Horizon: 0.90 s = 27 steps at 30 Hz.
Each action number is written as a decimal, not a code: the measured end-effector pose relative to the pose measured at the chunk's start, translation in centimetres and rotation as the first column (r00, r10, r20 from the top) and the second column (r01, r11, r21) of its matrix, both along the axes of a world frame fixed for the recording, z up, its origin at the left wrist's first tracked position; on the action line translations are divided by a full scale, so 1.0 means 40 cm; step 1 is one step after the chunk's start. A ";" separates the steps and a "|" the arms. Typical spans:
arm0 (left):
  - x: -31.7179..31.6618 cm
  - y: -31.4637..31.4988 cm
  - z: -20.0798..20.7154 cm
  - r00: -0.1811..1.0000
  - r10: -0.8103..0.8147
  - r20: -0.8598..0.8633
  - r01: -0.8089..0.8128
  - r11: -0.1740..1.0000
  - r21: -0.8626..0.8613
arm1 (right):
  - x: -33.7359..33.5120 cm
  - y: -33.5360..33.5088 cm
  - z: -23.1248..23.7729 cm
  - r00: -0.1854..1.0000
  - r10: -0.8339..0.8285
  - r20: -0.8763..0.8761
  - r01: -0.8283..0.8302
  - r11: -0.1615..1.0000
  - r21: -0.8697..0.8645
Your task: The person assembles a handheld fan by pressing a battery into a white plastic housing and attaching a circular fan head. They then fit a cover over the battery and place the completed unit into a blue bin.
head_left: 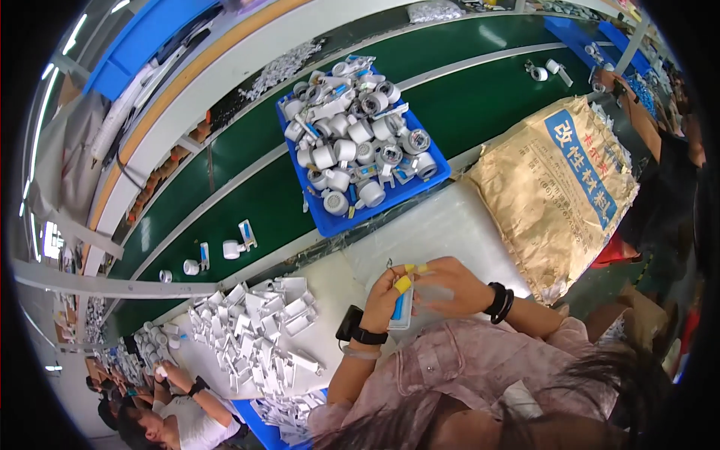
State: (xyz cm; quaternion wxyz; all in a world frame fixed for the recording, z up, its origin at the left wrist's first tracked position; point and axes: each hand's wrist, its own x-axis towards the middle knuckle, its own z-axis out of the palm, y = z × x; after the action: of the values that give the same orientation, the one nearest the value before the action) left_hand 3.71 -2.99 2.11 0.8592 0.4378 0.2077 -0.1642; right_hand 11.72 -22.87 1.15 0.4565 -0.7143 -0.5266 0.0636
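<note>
My left hand (pixel 383 299) is closed on a flat white plastic piece with a blue strip (pixel 400 308), held in front of my chest. My right hand (pixel 454 286) is bent in from the other side, its fingertips meeting the left fingers at the upper end of the piece. What those right fingertips pinch is too small to make out. Yellow tape wraps some fingertips. A small dark wire-like bit (pixel 389 263) sticks out above the left fingers. Beside my left hand lies a heap of white plastic parts (pixel 259 330) on the pale worktop (pixel 345 281).
A blue tray (pixel 330 227) full of round white housings stands across the green conveyor belt (pixel 274 202) edge. Loose housings (pixel 232 249) lie on the belt. A large brown paper sack (pixel 540 217) is at right. Another person (pixel 187 420) works at lower left, above a blue bin (pixel 259 427).
</note>
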 end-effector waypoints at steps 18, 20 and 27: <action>-0.116 0.080 0.077 0.759 -0.629 0.171 0.396 0.654 0.645 | 0.009 0.054 0.054 0.489 0.124 -0.863 -0.351 0.934 -0.065; -0.117 0.075 0.100 0.836 -0.549 0.027 0.373 0.603 0.705 | 0.008 0.047 0.052 0.605 0.090 -0.791 -0.300 0.946 -0.121; -0.120 0.044 0.062 0.886 -0.381 0.264 -0.129 0.345 0.930 | 0.018 0.032 0.050 0.368 0.154 -0.917 -0.417 0.909 -0.015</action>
State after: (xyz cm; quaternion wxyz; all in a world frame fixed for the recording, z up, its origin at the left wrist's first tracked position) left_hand -1.09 -1.25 4.59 0.4629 0.8858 0.0289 0.0179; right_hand 12.43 -21.58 3.17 0.5556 -0.5146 -0.3036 0.5782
